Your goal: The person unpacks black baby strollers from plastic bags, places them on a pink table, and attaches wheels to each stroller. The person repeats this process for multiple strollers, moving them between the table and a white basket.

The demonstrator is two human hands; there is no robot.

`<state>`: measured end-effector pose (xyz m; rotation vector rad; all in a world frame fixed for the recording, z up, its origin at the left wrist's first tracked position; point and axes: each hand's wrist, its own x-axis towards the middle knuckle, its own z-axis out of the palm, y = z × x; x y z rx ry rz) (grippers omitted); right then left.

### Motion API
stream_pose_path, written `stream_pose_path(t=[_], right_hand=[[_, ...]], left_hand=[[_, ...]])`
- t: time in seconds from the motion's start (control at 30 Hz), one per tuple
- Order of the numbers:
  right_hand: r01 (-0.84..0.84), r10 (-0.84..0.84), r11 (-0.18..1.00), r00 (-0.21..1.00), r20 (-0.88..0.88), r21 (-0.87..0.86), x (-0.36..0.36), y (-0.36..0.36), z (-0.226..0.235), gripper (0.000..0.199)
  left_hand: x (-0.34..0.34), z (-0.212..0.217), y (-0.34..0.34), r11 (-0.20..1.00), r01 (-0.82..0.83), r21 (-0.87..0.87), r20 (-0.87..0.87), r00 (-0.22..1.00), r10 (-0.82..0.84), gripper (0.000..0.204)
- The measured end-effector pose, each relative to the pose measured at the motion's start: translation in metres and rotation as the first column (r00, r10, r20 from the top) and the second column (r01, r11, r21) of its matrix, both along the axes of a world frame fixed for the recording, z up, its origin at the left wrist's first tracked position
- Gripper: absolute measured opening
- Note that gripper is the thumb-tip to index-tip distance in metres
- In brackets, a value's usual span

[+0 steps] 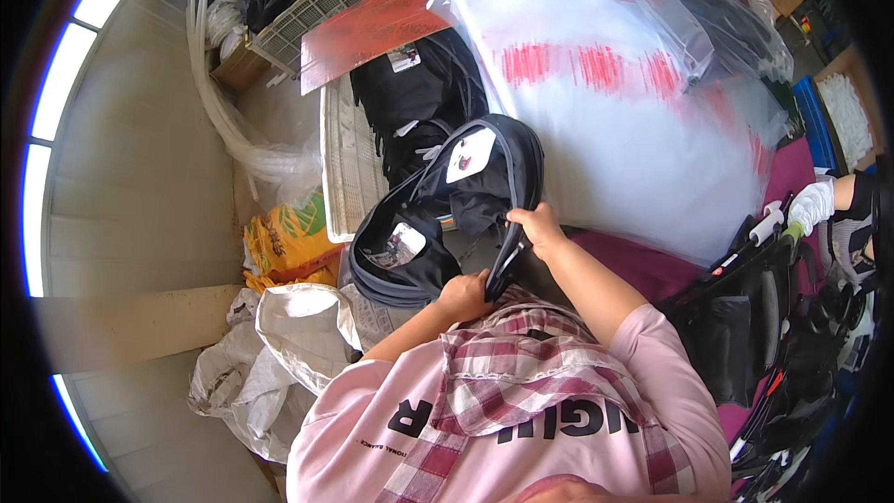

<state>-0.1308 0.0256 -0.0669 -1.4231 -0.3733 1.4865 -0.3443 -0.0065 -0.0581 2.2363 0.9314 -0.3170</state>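
In front of me a black fabric bag (477, 194) hangs spread in two rounded halves, each with a white printed card inside. My left hand (465, 297) is closed on its lower edge, close to my apron. My right hand (537, 227) pinches the rim on the right side. Between the hands runs a dark edge strip; whether it is a zipper I cannot tell. Just beyond, more black bags (424, 84) lie piled in a white plastic crate (337, 168), partly covered by the bag I hold.
Large clear plastic sheeting with red marks (633, 121) covers the right side. A white woven sack (303, 326) stands at lower left, beside a yellow sack (293, 237). Far right, another person's gloved hand (812, 208) is near black bags (736, 326). A grey crate (326, 14) stands behind.
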Motion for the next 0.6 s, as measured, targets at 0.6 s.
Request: stream_pose_path(t=[0.6], right_hand=[[-0.241,-0.591,0.705,0.322,0.740,0.668,0.097,-0.121,0.248,0.032]], left_hand=[[0.051,-0.049,0.101,0.807,-0.510,-0.298,0.368,0.719,0.590,0.048]])
